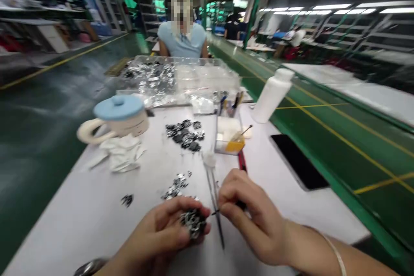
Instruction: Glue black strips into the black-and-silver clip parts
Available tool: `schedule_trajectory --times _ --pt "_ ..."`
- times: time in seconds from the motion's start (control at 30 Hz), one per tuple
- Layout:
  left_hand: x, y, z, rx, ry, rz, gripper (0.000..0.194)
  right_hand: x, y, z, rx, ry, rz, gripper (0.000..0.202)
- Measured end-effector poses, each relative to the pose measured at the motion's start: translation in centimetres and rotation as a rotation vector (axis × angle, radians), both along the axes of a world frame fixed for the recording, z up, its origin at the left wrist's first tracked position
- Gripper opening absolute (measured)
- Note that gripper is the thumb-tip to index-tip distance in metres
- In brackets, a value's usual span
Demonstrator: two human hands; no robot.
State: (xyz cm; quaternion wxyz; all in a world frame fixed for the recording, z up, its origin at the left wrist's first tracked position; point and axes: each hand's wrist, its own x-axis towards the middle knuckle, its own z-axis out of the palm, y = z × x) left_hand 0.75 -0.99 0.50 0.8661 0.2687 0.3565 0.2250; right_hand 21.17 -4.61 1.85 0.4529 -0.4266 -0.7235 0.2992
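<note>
My left hand point(168, 228) is closed round a small black-and-silver part point(194, 223), holding it between thumb and fingers above the table. My right hand point(249, 215) is pinched on a thin dark tool point(241, 205); its narrow tip points left at the part, and I cannot make out its exact kind. Between the hands lie long thin tweezers point(215, 202) on the white tabletop. Just beyond my left hand is a small heap of silver pieces point(177, 185). Farther back sits a pile of black-and-silver parts point(186, 134). A few dark bits point(127, 200) lie to the left.
A mug with a blue lid point(119, 110) and crumpled white tissue point(123, 153) stand left. A clear box of pens and white pads point(228, 136), a white bottle point(273, 95) and a phone point(299, 161) are right. Behind are clear trays point(207, 73) and a seated person point(183, 39).
</note>
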Motion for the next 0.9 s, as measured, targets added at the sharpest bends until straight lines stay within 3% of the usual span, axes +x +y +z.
schedule_trajectory --times 0.2,0.37,0.9 --pt "0.4 0.0 -0.4 0.029 -0.119 -0.050 0.030 -0.5 -0.9 -1.1 -0.037 -0.070 0.100 0.013" --pt "0.2 -0.1 -1.0 0.013 -0.088 -0.057 0.037 -0.4 -0.9 -1.2 -0.016 -0.156 0.139 0.016" --pt "0.3 0.2 -0.7 0.004 0.048 -0.098 0.030 -0.4 -0.8 -1.8 -0.033 -0.214 0.098 0.014"
